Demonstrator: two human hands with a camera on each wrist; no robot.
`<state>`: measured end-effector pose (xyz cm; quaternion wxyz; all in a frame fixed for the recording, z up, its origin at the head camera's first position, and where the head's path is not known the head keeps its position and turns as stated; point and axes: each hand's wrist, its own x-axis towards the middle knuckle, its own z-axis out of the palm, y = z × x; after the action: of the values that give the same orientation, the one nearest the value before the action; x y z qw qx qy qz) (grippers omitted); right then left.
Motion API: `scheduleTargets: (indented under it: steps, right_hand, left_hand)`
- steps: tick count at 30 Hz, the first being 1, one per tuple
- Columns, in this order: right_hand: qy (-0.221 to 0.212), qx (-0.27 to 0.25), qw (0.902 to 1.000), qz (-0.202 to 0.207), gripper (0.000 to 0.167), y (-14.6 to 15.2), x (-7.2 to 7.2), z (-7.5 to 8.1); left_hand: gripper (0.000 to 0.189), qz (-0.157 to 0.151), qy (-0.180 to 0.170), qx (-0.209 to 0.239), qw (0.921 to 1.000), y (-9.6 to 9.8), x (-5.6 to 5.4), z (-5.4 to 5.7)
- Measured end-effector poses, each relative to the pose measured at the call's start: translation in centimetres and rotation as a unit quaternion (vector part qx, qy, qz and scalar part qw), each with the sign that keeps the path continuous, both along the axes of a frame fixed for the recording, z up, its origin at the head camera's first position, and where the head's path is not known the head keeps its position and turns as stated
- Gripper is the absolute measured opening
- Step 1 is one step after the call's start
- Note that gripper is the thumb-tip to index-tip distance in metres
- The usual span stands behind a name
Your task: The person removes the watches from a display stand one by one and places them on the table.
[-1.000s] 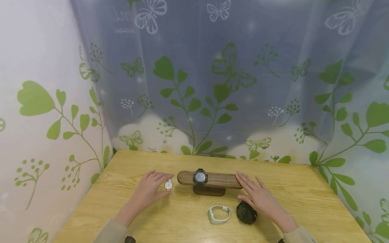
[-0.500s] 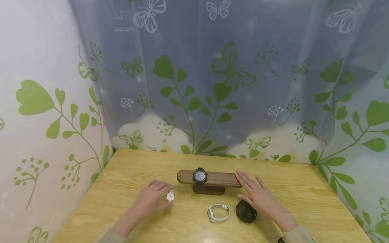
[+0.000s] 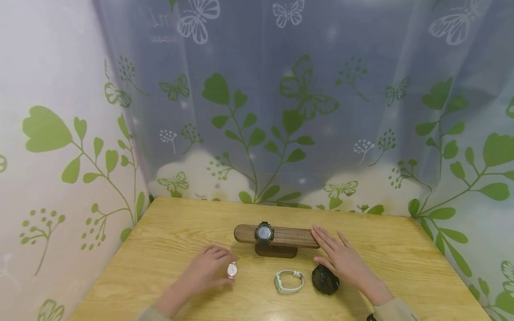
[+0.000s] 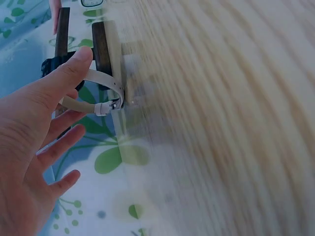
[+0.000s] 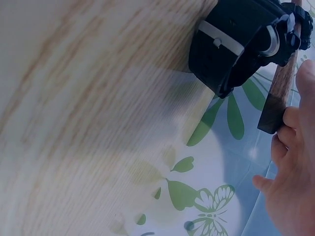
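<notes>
My left hand (image 3: 210,272) pinches a small wristwatch (image 3: 232,269) with a round white face between thumb and fingers. In the left wrist view its pale strap (image 4: 106,78) forms a buckled loop beside the thumb, low over the table; the face is hidden there. My right hand (image 3: 345,263) rests with straight fingers on the right end of the dark wooden watch stand (image 3: 295,237), thumb held apart. A black sports watch (image 3: 264,232) is fastened round the stand's bar, left of the middle.
A mint-green watch (image 3: 289,281) lies on its side on the wooden table (image 3: 180,218), in front of the stand. To its right, a bulky black watch (image 3: 326,280) sits just below my right hand. A leaf-and-butterfly curtain (image 3: 257,111) hangs along the back.
My left hand has moved the small wristwatch from beside the stand's left end toward me and slightly right. My right hand stays on the stand.
</notes>
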<state>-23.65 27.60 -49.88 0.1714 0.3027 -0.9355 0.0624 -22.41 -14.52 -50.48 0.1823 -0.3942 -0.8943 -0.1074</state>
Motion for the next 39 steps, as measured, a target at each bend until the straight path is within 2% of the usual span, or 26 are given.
scheduleTargets:
  steps: [10, 18, 23, 30, 39]
  right_hand:
    - [-0.005, 0.002, 1.0000, -0.002, 0.076, 0.1, 0.1, 0.0]
    - [-0.007, 0.002, 1.0000, -0.006, 0.075, 0.0, 0.0, -0.1]
    - [-0.005, -0.001, 1.0000, -0.005, 0.075, 0.0, 0.0, 0.0]
    - [-0.001, 0.003, 1.0000, -0.004, 0.076, -0.1, 0.0, 0.0]
    - [-0.008, -0.006, 0.9999, -0.003, 0.076, 0.0, 0.0, 0.0]
  left_hand:
    - [0.057, 0.003, -0.045, -0.020, 0.9988, 2.5, -0.1, 0.3]
    - [0.053, -0.008, -0.060, -0.036, 0.9975, 4.6, -0.2, 0.0]
    - [0.053, -0.002, -0.064, -0.057, 0.9963, 5.6, -0.4, -0.4]
    - [0.058, 0.013, -0.089, -0.088, 0.9921, 6.2, -0.3, -0.6]
    - [0.064, 0.001, -0.084, -0.078, 0.9934, 6.1, -0.4, -0.5]
